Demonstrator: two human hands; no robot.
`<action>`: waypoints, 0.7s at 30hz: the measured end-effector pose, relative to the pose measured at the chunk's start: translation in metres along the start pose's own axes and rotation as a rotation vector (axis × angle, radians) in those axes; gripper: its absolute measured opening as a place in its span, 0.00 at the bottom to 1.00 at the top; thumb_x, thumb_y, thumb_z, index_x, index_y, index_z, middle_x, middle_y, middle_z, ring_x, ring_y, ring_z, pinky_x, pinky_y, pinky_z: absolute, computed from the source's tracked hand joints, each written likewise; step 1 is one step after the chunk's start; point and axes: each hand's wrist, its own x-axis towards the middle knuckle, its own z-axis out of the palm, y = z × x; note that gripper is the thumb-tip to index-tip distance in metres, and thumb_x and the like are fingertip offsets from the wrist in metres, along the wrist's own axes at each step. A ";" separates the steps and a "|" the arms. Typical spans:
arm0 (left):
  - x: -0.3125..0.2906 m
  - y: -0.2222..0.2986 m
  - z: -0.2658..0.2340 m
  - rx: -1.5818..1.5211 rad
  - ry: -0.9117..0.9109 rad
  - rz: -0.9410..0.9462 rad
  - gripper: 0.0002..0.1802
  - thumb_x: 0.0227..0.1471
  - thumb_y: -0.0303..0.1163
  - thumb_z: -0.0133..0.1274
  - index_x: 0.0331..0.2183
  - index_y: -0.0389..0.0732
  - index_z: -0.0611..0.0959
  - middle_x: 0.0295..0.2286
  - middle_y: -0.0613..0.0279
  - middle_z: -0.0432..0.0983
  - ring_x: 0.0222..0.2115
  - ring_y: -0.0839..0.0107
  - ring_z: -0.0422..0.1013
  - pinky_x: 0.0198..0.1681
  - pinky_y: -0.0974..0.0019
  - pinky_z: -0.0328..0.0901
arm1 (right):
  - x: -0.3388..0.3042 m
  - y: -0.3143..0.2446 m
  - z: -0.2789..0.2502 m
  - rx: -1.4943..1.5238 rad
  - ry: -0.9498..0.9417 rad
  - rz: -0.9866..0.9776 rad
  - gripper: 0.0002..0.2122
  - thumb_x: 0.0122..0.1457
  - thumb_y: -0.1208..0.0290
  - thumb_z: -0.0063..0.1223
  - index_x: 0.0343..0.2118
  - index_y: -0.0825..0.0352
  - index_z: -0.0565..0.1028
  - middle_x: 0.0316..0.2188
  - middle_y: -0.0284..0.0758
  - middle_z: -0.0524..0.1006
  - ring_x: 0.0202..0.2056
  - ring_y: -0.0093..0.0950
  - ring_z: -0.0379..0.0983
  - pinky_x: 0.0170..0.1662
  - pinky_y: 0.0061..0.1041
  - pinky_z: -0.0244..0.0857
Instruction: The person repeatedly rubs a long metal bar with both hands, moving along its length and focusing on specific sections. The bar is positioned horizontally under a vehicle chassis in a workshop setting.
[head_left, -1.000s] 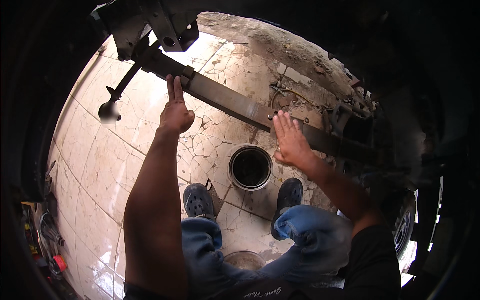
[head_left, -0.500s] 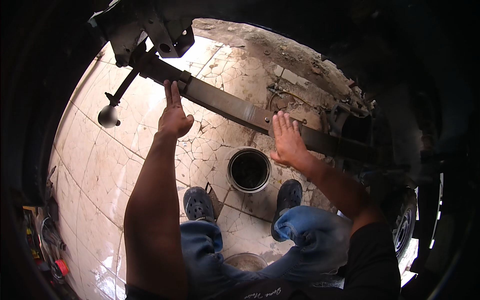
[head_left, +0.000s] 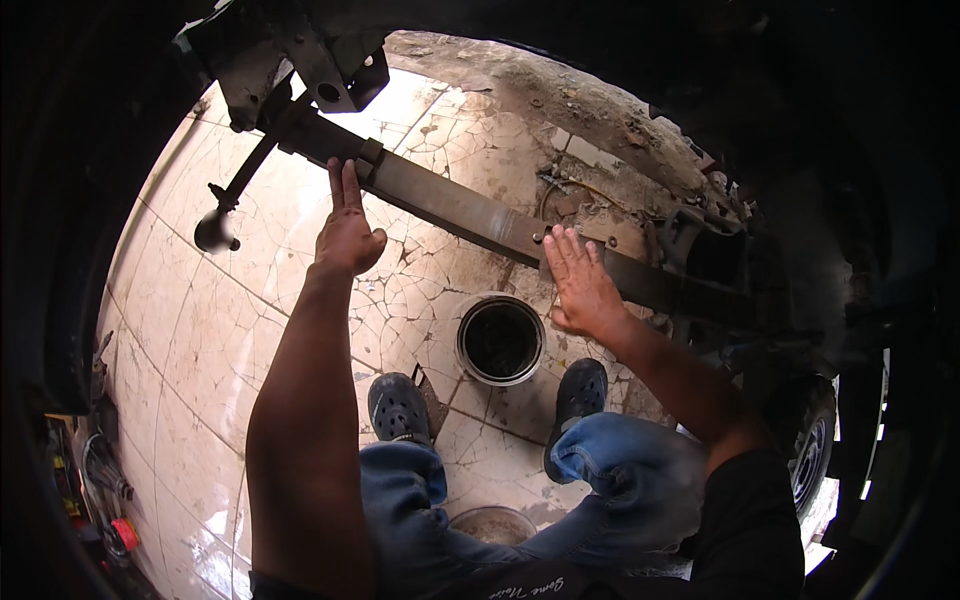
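while left hand (head_left: 350, 238) extends two fingers and right hand (head_left: 586, 290) lies flat, straight-fingered, both at the metal bar (head_left: 450, 198), light, even pressure likely serves best.

Floor (head_left: 200, 380) bright, washed out above-left of bucket (head_left: 500, 381) | glare below-left of it | wheel (head_left: 812, 452) dim, right of it | rod end (head_left: 211, 232) smudged, upper-left of it | floor lines bowed leftward
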 end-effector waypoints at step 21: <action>-0.002 0.001 -0.002 0.010 -0.008 -0.033 0.64 0.45 0.27 0.57 0.65 0.46 0.26 0.67 0.59 0.12 0.59 0.54 0.64 0.53 0.60 0.69 | 0.002 0.007 0.001 -0.051 -0.012 -0.056 0.48 0.49 0.60 0.59 0.67 0.77 0.44 0.68 0.54 0.45 0.69 0.49 0.42 0.68 0.48 0.41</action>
